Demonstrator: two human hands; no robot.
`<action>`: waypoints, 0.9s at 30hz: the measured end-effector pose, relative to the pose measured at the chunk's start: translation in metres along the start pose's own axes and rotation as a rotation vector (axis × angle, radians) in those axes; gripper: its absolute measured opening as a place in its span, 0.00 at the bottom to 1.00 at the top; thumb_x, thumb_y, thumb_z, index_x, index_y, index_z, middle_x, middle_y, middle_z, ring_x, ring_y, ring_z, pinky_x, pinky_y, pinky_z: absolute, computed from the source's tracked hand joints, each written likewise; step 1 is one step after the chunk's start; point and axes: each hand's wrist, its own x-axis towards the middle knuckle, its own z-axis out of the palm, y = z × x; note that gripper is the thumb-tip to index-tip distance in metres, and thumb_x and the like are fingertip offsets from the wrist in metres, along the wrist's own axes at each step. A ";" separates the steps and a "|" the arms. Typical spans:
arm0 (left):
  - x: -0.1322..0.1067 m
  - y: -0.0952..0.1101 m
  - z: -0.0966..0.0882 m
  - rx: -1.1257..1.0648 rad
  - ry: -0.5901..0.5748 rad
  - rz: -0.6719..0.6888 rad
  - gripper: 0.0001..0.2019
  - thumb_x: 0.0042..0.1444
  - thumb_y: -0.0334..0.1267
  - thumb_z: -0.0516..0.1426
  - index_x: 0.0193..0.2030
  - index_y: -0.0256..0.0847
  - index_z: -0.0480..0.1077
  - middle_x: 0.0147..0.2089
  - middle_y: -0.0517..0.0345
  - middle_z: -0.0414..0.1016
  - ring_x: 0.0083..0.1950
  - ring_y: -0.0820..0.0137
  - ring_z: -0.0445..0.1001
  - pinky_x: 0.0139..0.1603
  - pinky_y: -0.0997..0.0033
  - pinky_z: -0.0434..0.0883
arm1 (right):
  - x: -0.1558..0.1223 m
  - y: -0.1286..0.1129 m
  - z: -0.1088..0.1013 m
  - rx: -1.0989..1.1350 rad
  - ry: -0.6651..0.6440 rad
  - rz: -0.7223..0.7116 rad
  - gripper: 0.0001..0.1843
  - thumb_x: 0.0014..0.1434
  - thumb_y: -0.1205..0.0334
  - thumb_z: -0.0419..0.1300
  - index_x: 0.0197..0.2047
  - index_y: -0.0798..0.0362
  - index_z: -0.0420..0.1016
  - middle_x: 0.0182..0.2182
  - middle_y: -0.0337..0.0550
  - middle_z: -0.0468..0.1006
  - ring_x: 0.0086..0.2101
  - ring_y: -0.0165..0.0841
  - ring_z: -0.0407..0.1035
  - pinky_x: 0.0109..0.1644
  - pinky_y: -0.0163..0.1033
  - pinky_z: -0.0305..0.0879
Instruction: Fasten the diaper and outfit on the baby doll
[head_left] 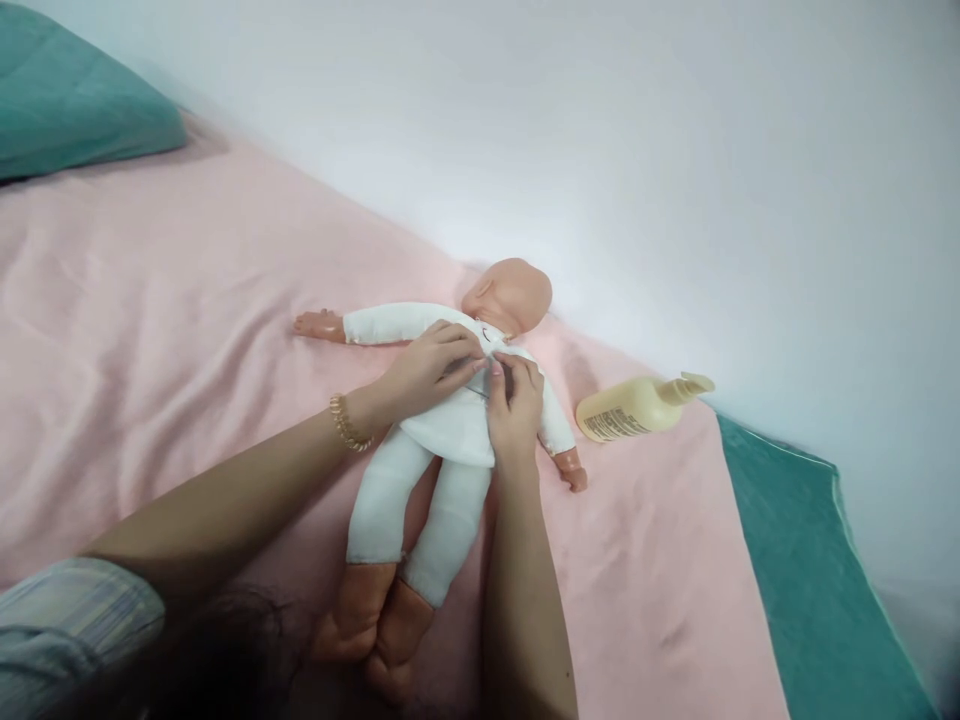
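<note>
A baby doll in a white garment lies on its back on a pink blanket, head toward the wall. My left hand, with a bead bracelet on the wrist, rests on the doll's chest with its fingers pinched on the front of the white garment. My right hand meets it from the other side, its fingers also closed on the fabric at the chest. The fingertips of both hands touch just below the doll's neck.
A cream pump bottle lies on its side to the right of the doll. A white wall runs along the far edge. A teal pillow sits top left, and a teal sheet shows at the right.
</note>
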 end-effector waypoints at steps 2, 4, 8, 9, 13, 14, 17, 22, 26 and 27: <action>0.000 -0.004 0.002 0.050 0.029 0.000 0.12 0.67 0.39 0.49 0.45 0.38 0.73 0.49 0.49 0.76 0.53 0.61 0.69 0.58 0.58 0.64 | 0.002 0.001 0.001 -0.014 -0.016 0.000 0.17 0.68 0.53 0.50 0.47 0.52 0.76 0.46 0.49 0.76 0.50 0.40 0.67 0.58 0.48 0.62; 0.001 -0.008 0.004 0.085 0.013 -0.026 0.13 0.68 0.40 0.49 0.47 0.37 0.72 0.50 0.49 0.77 0.54 0.60 0.69 0.59 0.57 0.64 | 0.003 0.001 0.001 -0.030 -0.037 0.001 0.16 0.68 0.54 0.50 0.46 0.53 0.76 0.45 0.49 0.77 0.49 0.40 0.67 0.57 0.48 0.63; 0.002 -0.014 0.007 0.116 -0.055 -0.055 0.13 0.68 0.42 0.50 0.47 0.36 0.71 0.48 0.48 0.77 0.54 0.59 0.70 0.58 0.56 0.65 | 0.003 0.001 0.002 -0.045 -0.068 0.002 0.15 0.67 0.56 0.50 0.44 0.54 0.75 0.44 0.50 0.78 0.47 0.40 0.68 0.56 0.47 0.63; 0.002 -0.015 0.007 0.119 -0.063 -0.062 0.13 0.68 0.42 0.50 0.47 0.36 0.72 0.48 0.49 0.77 0.54 0.59 0.70 0.58 0.56 0.66 | 0.004 0.001 0.002 -0.047 -0.072 0.000 0.15 0.67 0.57 0.50 0.43 0.54 0.75 0.43 0.49 0.78 0.47 0.40 0.68 0.56 0.47 0.63; 0.003 -0.017 0.007 0.111 -0.082 -0.077 0.14 0.67 0.43 0.50 0.46 0.37 0.72 0.47 0.50 0.78 0.53 0.59 0.71 0.57 0.56 0.66 | 0.003 0.000 0.003 -0.051 -0.077 -0.011 0.15 0.67 0.56 0.49 0.42 0.53 0.75 0.43 0.48 0.78 0.47 0.40 0.68 0.56 0.48 0.62; 0.003 -0.017 0.007 0.108 -0.079 -0.073 0.14 0.68 0.43 0.50 0.46 0.38 0.72 0.47 0.50 0.78 0.53 0.59 0.71 0.57 0.56 0.67 | 0.003 0.000 0.003 -0.045 -0.065 -0.013 0.15 0.67 0.56 0.49 0.43 0.52 0.75 0.43 0.48 0.78 0.47 0.39 0.68 0.56 0.48 0.62; 0.002 -0.016 0.007 0.111 -0.048 -0.040 0.15 0.68 0.43 0.49 0.47 0.37 0.72 0.49 0.50 0.78 0.54 0.59 0.71 0.59 0.55 0.66 | 0.001 -0.001 0.003 -0.020 -0.015 -0.025 0.16 0.68 0.55 0.49 0.46 0.52 0.74 0.47 0.49 0.76 0.50 0.40 0.66 0.58 0.49 0.61; 0.000 -0.015 0.009 0.143 -0.018 -0.028 0.16 0.68 0.41 0.49 0.51 0.35 0.72 0.55 0.46 0.75 0.59 0.58 0.68 0.62 0.56 0.64 | 0.001 0.001 0.005 -0.045 -0.033 -0.015 0.19 0.68 0.52 0.49 0.51 0.54 0.72 0.51 0.52 0.74 0.54 0.41 0.64 0.62 0.50 0.59; 0.001 -0.018 0.011 0.157 -0.056 -0.070 0.15 0.67 0.41 0.50 0.51 0.34 0.71 0.53 0.46 0.76 0.57 0.58 0.69 0.61 0.55 0.65 | 0.003 0.005 0.006 -0.061 -0.080 0.000 0.19 0.68 0.52 0.48 0.50 0.54 0.73 0.50 0.52 0.75 0.54 0.42 0.65 0.61 0.50 0.59; 0.001 -0.019 0.011 0.159 -0.062 -0.077 0.15 0.67 0.41 0.50 0.51 0.35 0.71 0.53 0.46 0.76 0.57 0.58 0.70 0.61 0.55 0.65 | 0.003 0.005 0.006 -0.062 -0.089 0.000 0.19 0.68 0.52 0.48 0.50 0.55 0.73 0.50 0.52 0.75 0.53 0.42 0.65 0.61 0.50 0.59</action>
